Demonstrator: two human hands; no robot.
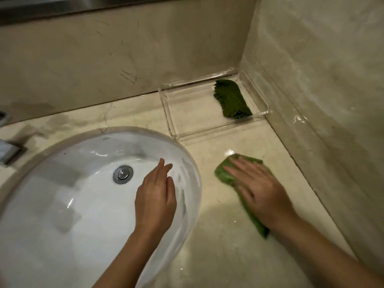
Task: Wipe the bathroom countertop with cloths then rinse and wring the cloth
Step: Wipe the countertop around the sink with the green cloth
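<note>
Cloth (225, 175) lies under flat right hand (257, 190); left hand (155, 196) hovers, fingers (164, 167) relaxed.

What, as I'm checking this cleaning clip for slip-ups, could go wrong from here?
1. The right hand presses flat on the light green cloth near the clear tray; a wide forward stroke might knock the tray and the dark cloth in it.
2. The countertop shines as if wet, so the flat palm could slide toward the sink, where the left hand hovers open.
</note>
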